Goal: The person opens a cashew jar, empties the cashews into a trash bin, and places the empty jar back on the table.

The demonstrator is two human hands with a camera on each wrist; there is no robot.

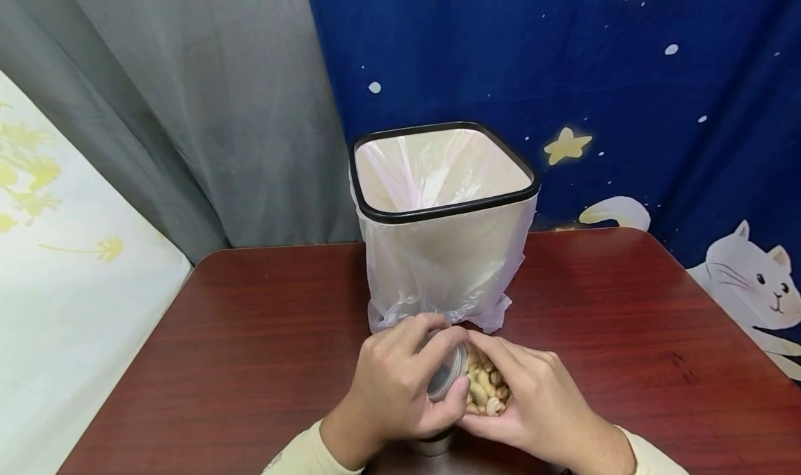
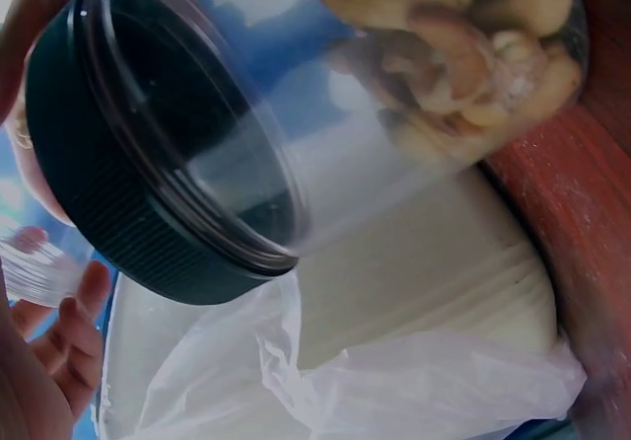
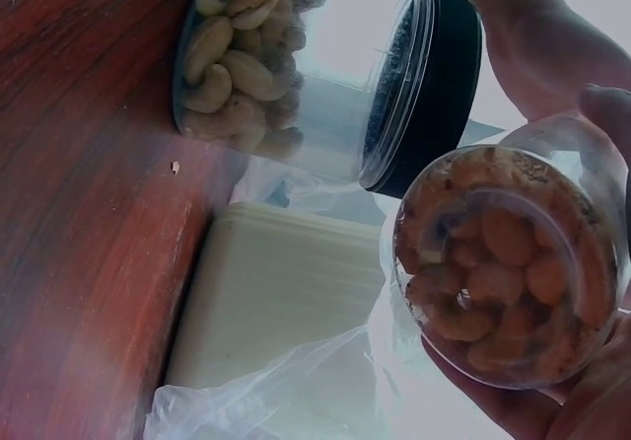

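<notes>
My left hand (image 1: 397,381) grips a clear round ridged piece (image 1: 453,374), like a screw lid or a jar's mouth; most of it is hidden behind the fingers. Close beside it, my right hand (image 1: 541,384) holds a clear container of cashews (image 1: 484,388) tilted toward the left hand. The right wrist view shows the rounded bottom of that container (image 3: 503,272). Just under both hands stands a clear jar (image 3: 296,85) with a black ridged lid (image 2: 158,164), cashews filling its lower part. In the head view the hands hide most of this jar.
A cream bin (image 1: 450,252) with a black rim and thin plastic liner stands on the reddish-brown table (image 1: 269,336) beyond the hands. A small crumb (image 3: 175,167) lies near the jar. Gray and starry blue curtains (image 1: 438,58) hang behind the table.
</notes>
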